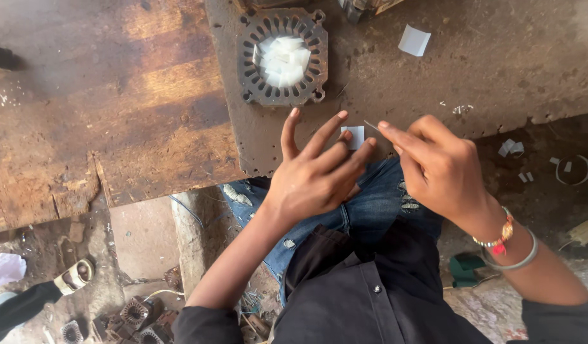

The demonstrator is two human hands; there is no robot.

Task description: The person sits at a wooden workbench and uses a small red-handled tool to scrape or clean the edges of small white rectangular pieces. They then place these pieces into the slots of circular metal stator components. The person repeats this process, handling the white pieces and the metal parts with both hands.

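Paper slip point(353, 137), thin and floppy, is sitting pinched in left hand point(313, 175) fingertips; right hand point(437, 165) beside it is gripping a thin blade point(372, 126). Likely creasing easily; holding by edges. Stator core point(282, 56) is lying just beyond the hands.

Rusty slotted stator core point(282, 95) holding white slips, loose white paper square point(414, 40) on worn workbench point(147, 83).

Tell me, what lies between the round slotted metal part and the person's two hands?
In the head view, only bare, grimy bench top separates the slotted metal part from the left hand and right hand.
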